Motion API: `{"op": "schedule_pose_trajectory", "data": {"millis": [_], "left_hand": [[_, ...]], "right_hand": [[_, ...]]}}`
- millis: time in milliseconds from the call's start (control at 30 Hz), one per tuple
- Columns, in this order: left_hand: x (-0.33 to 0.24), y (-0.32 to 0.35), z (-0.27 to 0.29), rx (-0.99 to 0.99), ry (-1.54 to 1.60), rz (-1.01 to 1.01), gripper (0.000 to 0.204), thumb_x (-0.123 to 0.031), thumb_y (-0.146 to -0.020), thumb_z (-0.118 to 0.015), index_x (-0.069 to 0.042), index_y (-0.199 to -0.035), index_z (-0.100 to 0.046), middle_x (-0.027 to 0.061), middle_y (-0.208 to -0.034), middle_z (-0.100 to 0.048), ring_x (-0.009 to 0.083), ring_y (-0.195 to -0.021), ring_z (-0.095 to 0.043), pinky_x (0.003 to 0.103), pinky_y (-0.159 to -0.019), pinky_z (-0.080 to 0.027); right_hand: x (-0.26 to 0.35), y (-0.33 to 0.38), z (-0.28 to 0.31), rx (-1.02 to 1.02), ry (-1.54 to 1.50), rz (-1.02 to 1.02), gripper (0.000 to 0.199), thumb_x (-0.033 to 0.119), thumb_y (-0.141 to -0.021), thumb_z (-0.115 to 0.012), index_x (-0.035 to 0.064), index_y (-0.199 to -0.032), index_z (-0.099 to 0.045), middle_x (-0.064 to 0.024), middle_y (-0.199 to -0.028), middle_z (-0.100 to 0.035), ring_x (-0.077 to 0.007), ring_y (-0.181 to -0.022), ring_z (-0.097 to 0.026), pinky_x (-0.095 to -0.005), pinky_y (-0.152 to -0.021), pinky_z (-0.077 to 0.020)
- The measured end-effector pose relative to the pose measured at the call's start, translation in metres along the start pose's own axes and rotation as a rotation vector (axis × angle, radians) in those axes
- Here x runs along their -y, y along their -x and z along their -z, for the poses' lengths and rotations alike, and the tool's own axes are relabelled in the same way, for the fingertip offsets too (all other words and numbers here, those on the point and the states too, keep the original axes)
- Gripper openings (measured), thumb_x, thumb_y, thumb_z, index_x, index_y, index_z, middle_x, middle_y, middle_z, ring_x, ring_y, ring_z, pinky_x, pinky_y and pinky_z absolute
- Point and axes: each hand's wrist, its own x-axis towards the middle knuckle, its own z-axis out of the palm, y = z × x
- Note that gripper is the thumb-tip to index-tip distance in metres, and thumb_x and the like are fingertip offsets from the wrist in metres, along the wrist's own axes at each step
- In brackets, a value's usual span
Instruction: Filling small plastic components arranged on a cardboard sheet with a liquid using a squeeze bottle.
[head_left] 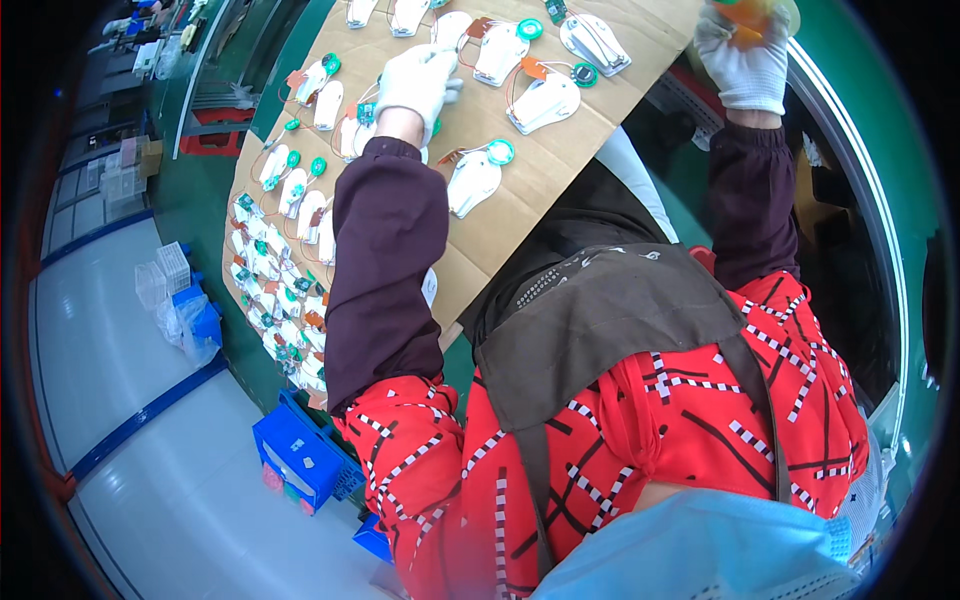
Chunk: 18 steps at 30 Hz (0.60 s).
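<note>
My left hand (418,85), in a white glove, reaches over a brown cardboard sheet (525,190). Its fingers are bent and close together beside a white plastic shell (452,30); what they grip, if anything, is hidden. At the upper right, my right hand (745,65), also gloved, is closed round a rounded orange and yellowish thing (750,15), cut off by the frame's edge. Near my left hand lie more white shells (545,103), with thin wires, orange pieces (533,68) and round green parts (500,152) attached.
Many similar assemblies crowd the cardboard's left end (275,290). A blue bin (300,450) stands on the floor below it. Further left are a blue box with clear plastic (195,310) and a red stool (215,130). A pale curved edge (850,150) runs along the right.
</note>
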Motion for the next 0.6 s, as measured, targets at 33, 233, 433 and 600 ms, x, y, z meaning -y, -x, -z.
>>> {"op": "schedule_pose_trajectory", "data": {"millis": [33,233,433,600], "left_hand": [[-0.002,-0.002,0.006,0.001,-0.095,-0.044,0.023,-0.016,-0.083,-0.058,-0.003,-0.102,-0.063,0.0094,-0.085,-0.065,0.0143,-0.07,-0.063,0.028,-0.06,-0.051],[0.006,-0.057,0.044,-0.203,-0.76,-0.226,0.03,-0.035,-0.079,-0.06,-0.011,-0.095,-0.069,0.0103,-0.092,-0.067,0.0227,-0.085,-0.064,0.035,-0.076,-0.048],[-0.032,-0.025,0.004,-0.226,-1.13,-0.272,0.046,-0.042,-0.08,-0.059,-0.014,-0.116,-0.057,0.0081,-0.102,-0.065,0.0275,-0.094,-0.062,0.037,-0.083,-0.048],[-0.036,-0.019,-0.012,-0.215,-1.365,-0.236,0.035,-0.02,-0.076,-0.068,-0.01,-0.108,-0.058,0.0137,-0.109,-0.06,0.0291,-0.096,-0.062,0.039,-0.075,-0.052]], "right_hand": [[0.003,0.001,-0.003,-0.014,-0.029,0.02,0.04,0.04,-0.085,-0.059,0.0081,-0.111,-0.057,-0.0081,-0.096,-0.066,-0.0211,-0.073,-0.065,-0.0307,-0.053,-0.0529],[0.007,-0.002,-0.015,-0.055,-0.084,0.004,0.043,0.037,-0.085,-0.06,0.0058,-0.115,-0.054,-0.0115,-0.1,-0.065,-0.0231,-0.072,-0.066,-0.0331,-0.056,-0.0551],[0.025,-0.004,0.005,-0.042,-0.043,-0.057,0.047,0.034,-0.083,-0.063,0.0028,-0.116,-0.049,-0.008,-0.099,-0.059,-0.0152,-0.075,-0.054,-0.0266,-0.062,-0.0442],[0.023,-0.004,-0.001,-0.072,0.002,-0.046,0.045,0.032,-0.083,-0.063,0.0035,-0.115,-0.05,-0.0074,-0.099,-0.056,-0.0159,-0.077,-0.051,-0.0278,-0.063,-0.0428]]}}
